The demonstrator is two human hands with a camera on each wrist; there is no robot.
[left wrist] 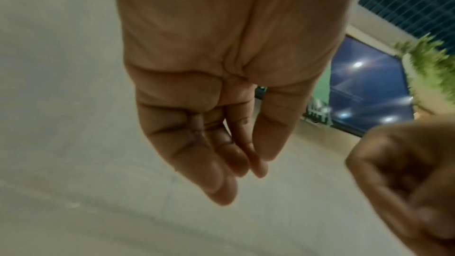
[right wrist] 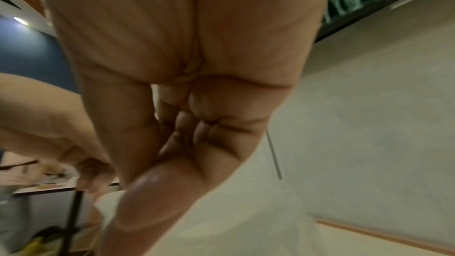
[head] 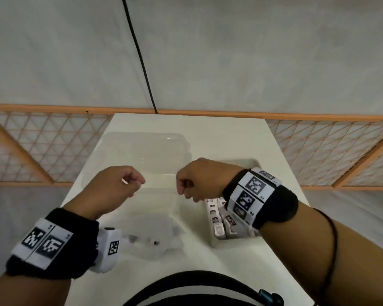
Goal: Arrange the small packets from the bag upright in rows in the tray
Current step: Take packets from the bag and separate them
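The tray (head: 250, 164) is a white rectangular dish on the right part of the white worktop (head: 208, 127), and the small packets (head: 217, 219) stand upright in rows at its near end, partly hidden behind the right wrist. The far end of the tray shows bare white floor.

Left of the tray lies the bag (head: 150, 235) — clear plastic, its lower part slumped on the worktop with a few small dark-marked pieces inside, too blurred to name. Its upper edge is pulled up and stretched between the two hands.

The right hand (head: 197, 180) hovers over the tray's left edge with its fingers curled in, pinching the top of the bag. The left hand (head: 117, 184) is raised well left of the tray, also curled; the head view suggests a pinch on the bag's other corner, but the left wrist view shows the fingers (left wrist: 221, 172) loosely bent with nothing plain between them, so I cannot tell whether it grips.

Beyond the tray, a black cable (head: 139, 56) runs up a pale wall — and an orange lattice rail (head: 318, 146) crosses behind the worktop.
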